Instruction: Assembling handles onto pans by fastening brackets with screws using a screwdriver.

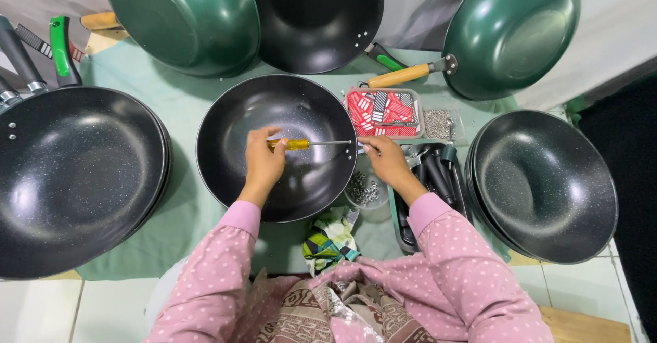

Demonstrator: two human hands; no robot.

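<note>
A black speckled wok pan [274,107] sits in front of me on a pale green cloth. My left hand [263,159] is inside it, gripping the yellow handle of a screwdriver [301,144] whose metal shaft points right to the pan's rim. My right hand [384,159] is just outside that rim, fingers pinched at the shaft's tip; whether it holds a small part I cannot tell. A black handle [438,179] lies just right of that hand.
Stacked black pans lie at left [68,179] and right [547,185]. Green pans [185,14] [513,31] lean at the back. A tray of red packets [383,113], a screw container [439,124], a cup of washers [365,191] and a rag [330,240] lie nearby.
</note>
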